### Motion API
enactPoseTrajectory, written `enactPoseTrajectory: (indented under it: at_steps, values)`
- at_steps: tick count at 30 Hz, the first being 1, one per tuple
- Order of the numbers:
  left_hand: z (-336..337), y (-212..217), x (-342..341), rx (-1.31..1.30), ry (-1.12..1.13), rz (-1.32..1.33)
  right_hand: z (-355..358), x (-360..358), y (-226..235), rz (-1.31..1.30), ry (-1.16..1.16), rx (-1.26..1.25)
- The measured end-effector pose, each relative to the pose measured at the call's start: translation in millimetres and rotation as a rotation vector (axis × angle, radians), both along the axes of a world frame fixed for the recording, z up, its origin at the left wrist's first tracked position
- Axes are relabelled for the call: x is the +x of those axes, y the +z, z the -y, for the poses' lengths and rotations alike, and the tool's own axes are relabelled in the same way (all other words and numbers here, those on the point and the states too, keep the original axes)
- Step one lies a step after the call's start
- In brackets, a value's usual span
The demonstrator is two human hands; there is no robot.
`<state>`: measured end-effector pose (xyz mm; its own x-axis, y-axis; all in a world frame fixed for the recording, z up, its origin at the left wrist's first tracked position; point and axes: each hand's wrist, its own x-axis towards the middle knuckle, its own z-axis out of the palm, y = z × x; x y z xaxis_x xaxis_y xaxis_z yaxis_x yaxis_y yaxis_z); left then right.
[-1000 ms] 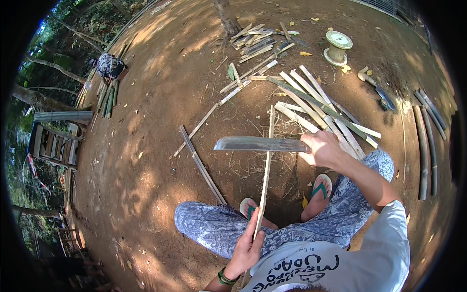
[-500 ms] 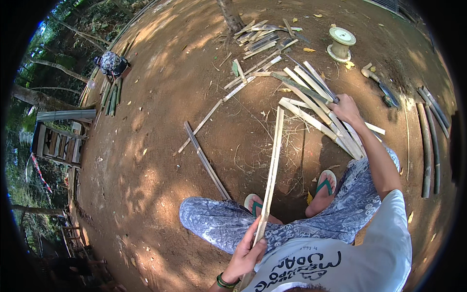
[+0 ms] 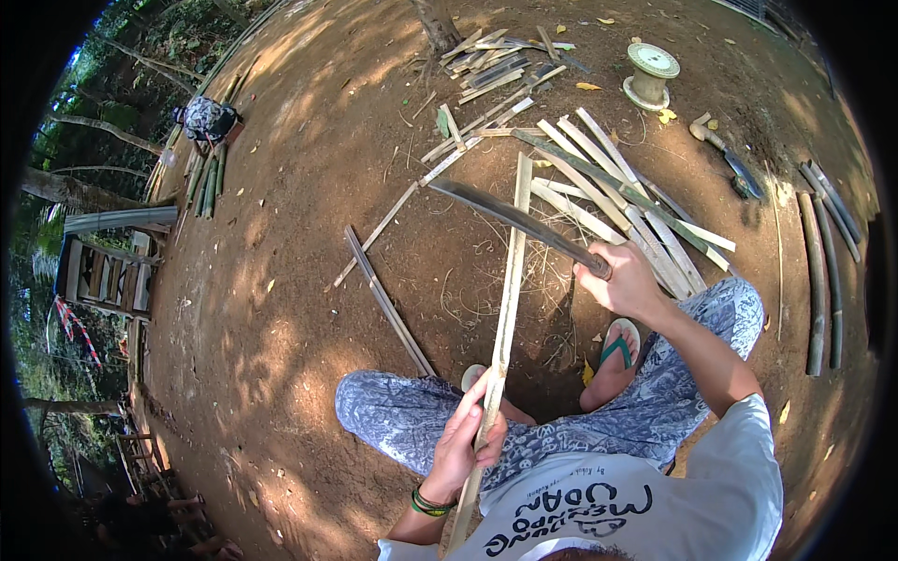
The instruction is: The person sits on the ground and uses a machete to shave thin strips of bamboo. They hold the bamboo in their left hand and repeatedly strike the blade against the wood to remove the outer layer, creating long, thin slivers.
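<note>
Two bare hands work a long bamboo strip [image 3: 506,309] over packed dirt ground [image 3: 281,280]: the left hand [image 3: 465,439] curls its fingers tight around the strip's near end, above the patterned trousers [image 3: 402,421], while the right hand [image 3: 625,283] clenches a long dark blade [image 3: 514,221] laid across the strip. Split bamboo slats [image 3: 617,187] lie just beyond, a pale spool [image 3: 649,75] farther off.

The left hand [image 3: 465,439] sits low near the lap, fingers curled shut in a grip, wrist bent up. The right arm reaches forward and out, elbow slightly bent, the right hand [image 3: 625,283] clenched in a fist, knuckles up.
</note>
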<state>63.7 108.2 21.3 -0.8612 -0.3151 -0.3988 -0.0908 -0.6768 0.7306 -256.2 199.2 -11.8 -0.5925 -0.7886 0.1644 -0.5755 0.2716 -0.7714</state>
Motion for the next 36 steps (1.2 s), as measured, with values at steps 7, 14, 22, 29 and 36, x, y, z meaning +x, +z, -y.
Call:
enactPoseTrajectory:
  at_steps: [7,14,22,29,36]
  values:
    - [2,9,-22,-0.264,0.034,0.128,-8,39,-29,-0.235,0.218,-0.032]
    - [6,-4,-19,-0.461,-0.004,0.161,-14,59,-15,-0.327,0.375,-0.070]
    - [-9,9,-8,-0.606,-0.001,0.113,-4,11,5,-0.348,0.180,0.083]
    - [-19,16,16,-0.588,-0.117,0.153,5,-65,15,-0.339,-0.092,0.148]
    - [-7,-8,-8,-0.873,0.054,0.280,-1,-29,21,-0.208,-0.071,0.085]
